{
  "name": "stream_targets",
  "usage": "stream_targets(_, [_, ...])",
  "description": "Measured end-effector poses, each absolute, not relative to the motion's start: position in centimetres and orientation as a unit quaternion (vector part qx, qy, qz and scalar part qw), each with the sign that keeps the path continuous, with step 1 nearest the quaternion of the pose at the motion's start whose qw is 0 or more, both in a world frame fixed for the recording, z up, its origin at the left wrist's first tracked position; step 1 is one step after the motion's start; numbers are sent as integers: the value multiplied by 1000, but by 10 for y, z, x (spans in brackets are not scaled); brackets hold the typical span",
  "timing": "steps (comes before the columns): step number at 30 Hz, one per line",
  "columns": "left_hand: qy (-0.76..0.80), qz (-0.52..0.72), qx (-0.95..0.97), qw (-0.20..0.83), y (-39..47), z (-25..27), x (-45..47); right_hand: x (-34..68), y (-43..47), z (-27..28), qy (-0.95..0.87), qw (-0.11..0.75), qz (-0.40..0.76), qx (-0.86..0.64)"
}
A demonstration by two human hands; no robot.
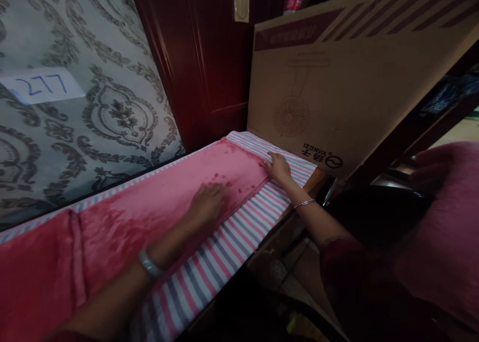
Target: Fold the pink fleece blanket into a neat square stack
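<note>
A long pink plush blanket (175, 197) lies folded flat on a striped cloth (239, 237) of white, pink and grey. My left hand (209, 202) rests palm down on the blanket's upper face, near its middle, with a silver bangle on the wrist. Darker smudges in the pile show beside its fingers. At the blanket's far right end, my right hand (279, 167) touches the edge, its fingers extended. A thin bracelet circles that wrist. On the left, a thick fold crosses the blanket. The fingers of my left hand are somewhat blurred.
A large cardboard box (337, 82) stands upright behind the right end. Patterned wallpaper (119, 107) and a dark red panel (217, 57) with a switch plate (241, 5) border the far side. Something pink and fuzzy (445, 232) is at the right, beside a dark round seat (377, 214).
</note>
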State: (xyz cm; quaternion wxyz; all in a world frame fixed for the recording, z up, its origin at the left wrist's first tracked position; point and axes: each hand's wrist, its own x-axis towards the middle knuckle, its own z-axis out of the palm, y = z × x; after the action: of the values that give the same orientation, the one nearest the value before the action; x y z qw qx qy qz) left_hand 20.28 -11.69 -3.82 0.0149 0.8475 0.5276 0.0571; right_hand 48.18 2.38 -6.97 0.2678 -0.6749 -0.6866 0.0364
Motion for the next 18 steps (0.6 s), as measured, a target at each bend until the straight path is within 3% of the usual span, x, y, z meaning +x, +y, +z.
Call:
stream_targets(4, [573, 39, 818, -38, -151, -49, 153, 449, 9, -75, -827, 181, -37, -532])
stream_targets(8, [560, 13, 828, -4, -176, -69, 139, 445, 7, -95, -845, 95, 4, -526])
stream_targets(18, [576, -10, 814, 70, -183, -58, 147, 451, 10, -106, -840, 83, 10, -536])
